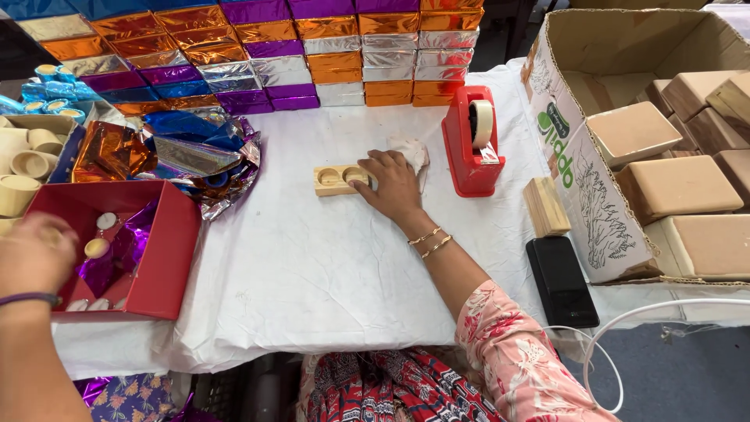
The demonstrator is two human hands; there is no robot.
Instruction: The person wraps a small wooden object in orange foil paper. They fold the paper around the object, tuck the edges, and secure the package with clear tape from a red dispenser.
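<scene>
Head view, biggest first. White cloth-covered table (312, 266) filled most of the frame. Open cardboard box (578, 156) sat at the right edge, packed with tan rectangular blocks (672, 187). Along the far edge stood a wall of foil-wrapped boxes (312, 47) in orange, silver, purple and blue. Red open box (168, 250) sat at front left with purple foil and small round pieces inside. Crumpled foil sheets (187, 156) lay just behind it, orange, blue and silver. Red tape dispenser (471, 144) stood right of centre, roll of tape on top. Black phone (561, 281) lay near the cardboard box, with a small wooden block (545, 205) just beyond it.

Wooden holder (341, 180) with two round recesses lay mid-table, flat, between the foil sheets and the tape dispenser. Right hand (394, 187) rested palm down at its right end, fingertips touching the wood, not clenched; two thin bangles on the wrist. A bit of white crumpled material (412, 152) lay just behind that hand.

Left hand (35, 254) was at the far left over the red box's corner, blurred; fingers looked curled, but I couldn't tell if they held anything.
</scene>
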